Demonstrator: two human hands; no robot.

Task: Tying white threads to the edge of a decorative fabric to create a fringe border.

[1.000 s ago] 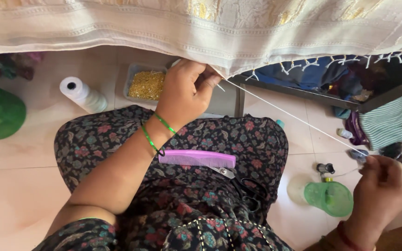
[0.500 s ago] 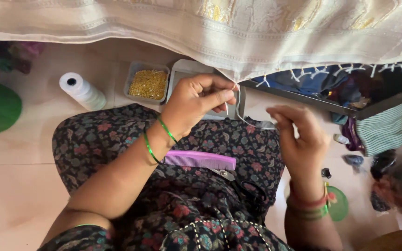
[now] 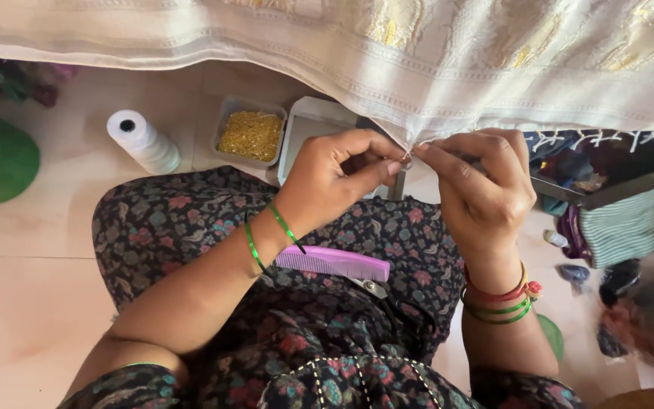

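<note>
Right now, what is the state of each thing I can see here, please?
Left hand: pinching the cloth edge.
Right hand: pinching beside it, fingertips nearly meeting.
Cream cloth: hanging, edge held.
Purple comb: lying flat on the lap.
Thread spool: tilted on the floor.
Tray of yellow beads: open, filled.

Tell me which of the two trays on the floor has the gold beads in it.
The smaller tray, the one nearer the white thread spool, is full of gold beads. The larger grey tray beside it, partly behind the left hand, shows a bare bottom.
</note>
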